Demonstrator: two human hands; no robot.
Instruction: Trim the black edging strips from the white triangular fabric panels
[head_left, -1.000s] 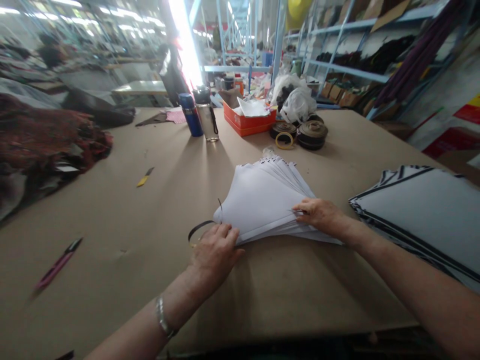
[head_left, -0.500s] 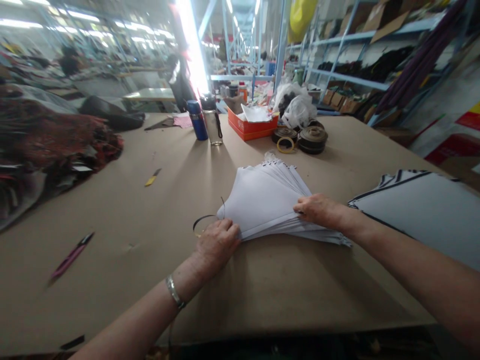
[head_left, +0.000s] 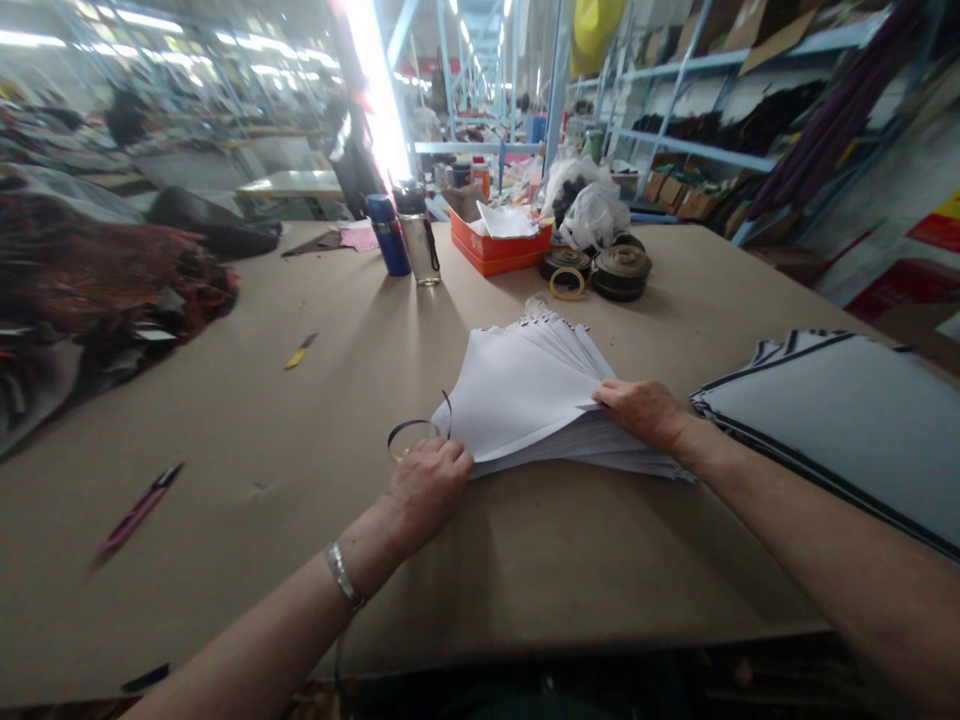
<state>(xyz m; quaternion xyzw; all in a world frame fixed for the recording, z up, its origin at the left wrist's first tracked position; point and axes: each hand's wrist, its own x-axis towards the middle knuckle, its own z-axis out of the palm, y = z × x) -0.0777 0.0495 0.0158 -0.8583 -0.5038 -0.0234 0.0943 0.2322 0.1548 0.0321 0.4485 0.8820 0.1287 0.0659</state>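
Left hand (head_left: 429,488) lies on the near corner of a fanned stack of white sheets (head_left: 525,395), with its fingers curved over the edge. Right hand (head_left: 643,412) lies across the other side of the stack, with its fingers pressed on top. Neither hand looks clenched, but I cannot tell if either one is gripping the sheets or just pressing on them. The stack sits in the middle of a brown worktop (head_left: 225,480), at 12 o'clock from the person. A thin black strip (head_left: 412,437) curls just beside the left hand. A second stack with black stripes (head_left: 832,420) lies at 3 o'clock from the white stack, and a pink knife (head_left: 139,510) lies at 9 o'clock. A clear water bottle (head_left: 418,245) stands at 11 o'clock. The sheets could slip and spread out if one hand pushes harder than the other, because they are smooth and fanned. The black strip could snag under a hand and drag the sheets. A bump could tip the bottle, and water could wet the paper.
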